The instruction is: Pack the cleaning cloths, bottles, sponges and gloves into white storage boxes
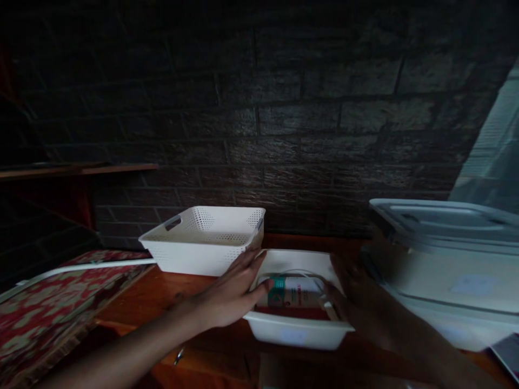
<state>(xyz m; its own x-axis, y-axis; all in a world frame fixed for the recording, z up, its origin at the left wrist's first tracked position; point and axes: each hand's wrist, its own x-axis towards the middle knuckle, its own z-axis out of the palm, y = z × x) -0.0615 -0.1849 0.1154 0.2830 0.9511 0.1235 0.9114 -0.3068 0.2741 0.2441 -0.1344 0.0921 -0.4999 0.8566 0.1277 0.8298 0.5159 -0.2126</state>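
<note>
A small white bin sits on the wooden table in front of me. Inside it lies a white bottle with a teal and red label, on its side. My left hand rests against the bin's left rim with fingers stretched out, its fingertips near the bottle's teal end. My right hand is at the bin's right rim; it is dark and blurred, and its fingers do not show clearly.
A white perforated basket stands behind the bin on the left. A large clear lidded storage box fills the right side. A red patterned cloth lies at the left. A dark brick wall rises behind the table.
</note>
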